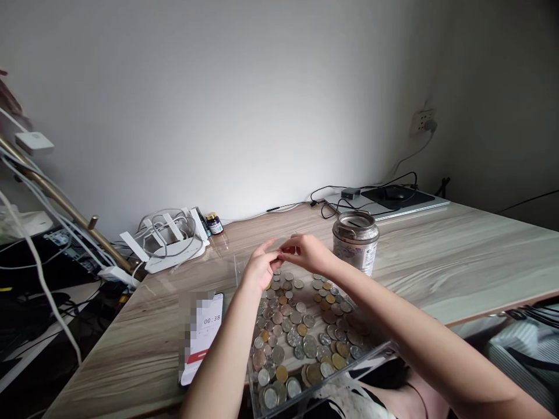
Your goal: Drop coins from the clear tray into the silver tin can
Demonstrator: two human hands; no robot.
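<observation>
My left hand [259, 269] and my right hand [307, 251] meet fingertip to fingertip above the far side of a clear plastic tray [325, 384]. The right thumb and fingers are pinched together, and the left fingers curl toward them. Whatever lies between them is too small to make out. Many silver and gold-coloured coins [310, 346] are spread inside the tray below, some overlapping. Just right of my right hand stands a round metal tin [356, 241] with a slotted lid and a wire clasp. My forearms hide part of the tray.
Left of the tray lies a phone [204, 337] showing a timer. A white router [174, 253] with cables and a small dark jar [214, 224] stand at the back left. A laptop [384, 201] with a mouse [394, 192] on it sits at the back right.
</observation>
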